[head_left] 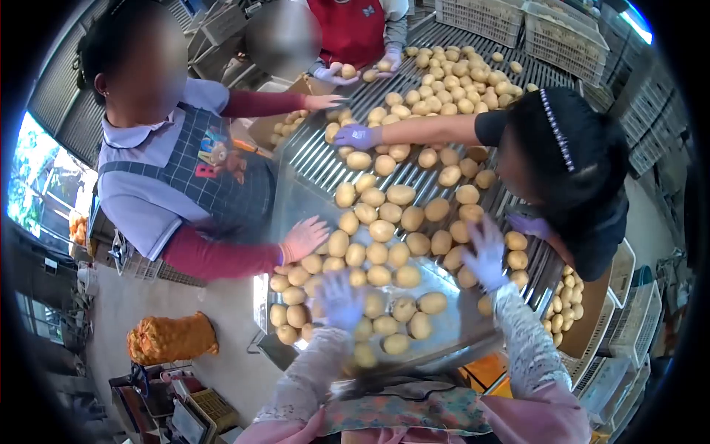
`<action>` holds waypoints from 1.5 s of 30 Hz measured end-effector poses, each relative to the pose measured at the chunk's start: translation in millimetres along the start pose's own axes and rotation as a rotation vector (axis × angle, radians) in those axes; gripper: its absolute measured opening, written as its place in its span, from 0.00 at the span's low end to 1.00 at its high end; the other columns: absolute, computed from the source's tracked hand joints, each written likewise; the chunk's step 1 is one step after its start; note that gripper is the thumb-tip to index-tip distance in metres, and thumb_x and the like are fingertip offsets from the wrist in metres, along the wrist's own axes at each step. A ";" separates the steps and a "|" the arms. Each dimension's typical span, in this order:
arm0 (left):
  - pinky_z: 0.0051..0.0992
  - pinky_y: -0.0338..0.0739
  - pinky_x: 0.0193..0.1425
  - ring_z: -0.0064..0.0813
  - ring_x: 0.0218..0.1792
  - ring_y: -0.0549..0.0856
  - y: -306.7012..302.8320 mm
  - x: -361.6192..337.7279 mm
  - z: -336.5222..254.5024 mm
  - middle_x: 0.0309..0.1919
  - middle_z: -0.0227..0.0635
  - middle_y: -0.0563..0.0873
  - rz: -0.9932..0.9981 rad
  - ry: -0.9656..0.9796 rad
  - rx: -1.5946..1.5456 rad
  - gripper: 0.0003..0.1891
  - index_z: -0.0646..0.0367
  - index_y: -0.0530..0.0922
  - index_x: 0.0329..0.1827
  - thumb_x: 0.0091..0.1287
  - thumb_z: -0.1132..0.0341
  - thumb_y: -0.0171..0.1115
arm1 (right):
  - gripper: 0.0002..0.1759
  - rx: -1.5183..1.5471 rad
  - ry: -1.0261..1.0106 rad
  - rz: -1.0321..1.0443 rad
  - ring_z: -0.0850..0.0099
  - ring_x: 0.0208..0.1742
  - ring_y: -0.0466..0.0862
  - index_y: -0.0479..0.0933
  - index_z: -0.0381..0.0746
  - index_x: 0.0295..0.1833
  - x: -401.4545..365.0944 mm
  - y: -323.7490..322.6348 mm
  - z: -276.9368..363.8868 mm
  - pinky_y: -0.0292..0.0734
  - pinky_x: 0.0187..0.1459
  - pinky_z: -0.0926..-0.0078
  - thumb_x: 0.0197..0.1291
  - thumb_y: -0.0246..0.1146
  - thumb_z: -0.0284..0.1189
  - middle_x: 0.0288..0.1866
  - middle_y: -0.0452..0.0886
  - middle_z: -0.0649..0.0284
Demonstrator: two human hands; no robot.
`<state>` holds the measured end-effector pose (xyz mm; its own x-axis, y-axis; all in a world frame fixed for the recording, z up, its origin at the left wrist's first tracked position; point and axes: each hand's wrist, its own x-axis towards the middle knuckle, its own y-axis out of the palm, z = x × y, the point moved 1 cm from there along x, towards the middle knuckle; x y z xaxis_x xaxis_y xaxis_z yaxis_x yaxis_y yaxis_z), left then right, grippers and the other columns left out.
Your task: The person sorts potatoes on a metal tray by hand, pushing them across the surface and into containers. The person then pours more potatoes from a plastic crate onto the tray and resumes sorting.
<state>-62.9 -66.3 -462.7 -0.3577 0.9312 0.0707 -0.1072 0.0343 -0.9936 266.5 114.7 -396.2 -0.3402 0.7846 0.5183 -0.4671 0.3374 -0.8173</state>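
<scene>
Many round, tan potatoes [381,231] lie on a metal roller table [310,152] and on its smooth metal end [451,296]. My left hand [340,300], in a pale purple glove, is spread over the potatoes at the near left and slightly blurred. At the right, my right hand [486,253], gloved alike, has its fingers apart beside potatoes on the rollers. Neither hand holds anything that shows.
A co-worker in a checked apron [222,185] reaches in from the left, another in black [592,200] from the right. A third in red [347,33] holds potatoes at the far end. Crates [566,44] stand behind; an orange sack [171,338] is on the floor.
</scene>
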 end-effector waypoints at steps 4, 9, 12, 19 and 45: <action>0.64 0.54 0.79 0.66 0.75 0.65 -38.2 -13.5 -60.6 0.76 0.52 0.68 -0.175 0.181 -0.306 0.41 0.61 0.67 0.79 0.71 0.41 0.58 | 0.38 0.073 0.197 0.205 0.38 0.74 0.66 0.76 0.54 0.73 33.6 32.7 10.4 0.61 0.73 0.37 0.57 0.70 0.52 0.78 0.66 0.47; 0.62 0.57 0.78 0.61 0.74 0.69 -63.3 -58.5 -21.0 0.75 0.51 0.71 -0.027 0.563 -0.454 0.37 0.55 0.71 0.76 0.69 0.45 0.64 | 0.41 -0.096 -0.223 0.319 0.38 0.76 0.64 0.76 0.48 0.73 15.5 34.2 70.8 0.55 0.74 0.31 0.58 0.65 0.60 0.68 0.77 0.61; 0.61 0.61 0.76 0.56 0.70 0.73 -67.1 -87.8 26.1 0.71 0.47 0.76 -0.015 0.451 -0.436 0.33 0.54 0.74 0.74 0.70 0.46 0.62 | 0.42 0.043 -0.292 0.481 0.39 0.78 0.63 0.73 0.49 0.75 -8.5 9.6 94.3 0.54 0.75 0.31 0.60 0.63 0.61 0.77 0.69 0.56; 0.66 0.51 0.79 0.66 0.76 0.65 -86.4 -125.4 97.9 0.76 0.50 0.70 0.154 0.263 -0.363 0.36 0.52 0.71 0.77 0.68 0.45 0.63 | 0.44 0.080 -0.502 0.682 0.38 0.82 0.58 0.66 0.54 0.80 -101.2 -35.3 187.1 0.49 0.79 0.34 0.62 0.60 0.62 0.83 0.60 0.47; 0.66 0.54 0.77 0.51 0.78 0.67 -42.7 -92.6 25.7 0.75 0.51 0.71 -0.038 0.451 -0.450 0.43 0.59 0.64 0.81 0.70 0.40 0.59 | 0.49 -0.042 -0.048 0.515 0.43 0.64 0.79 0.71 0.52 0.78 -71.3 -46.7 52.7 0.74 0.65 0.44 0.53 0.68 0.64 0.71 0.76 0.50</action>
<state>-49.0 -163.3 -424.5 0.0747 0.9843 0.1600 0.3233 0.1278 -0.9376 269.5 15.7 -381.7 -0.5547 0.8301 0.0567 -0.1968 -0.0647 -0.9783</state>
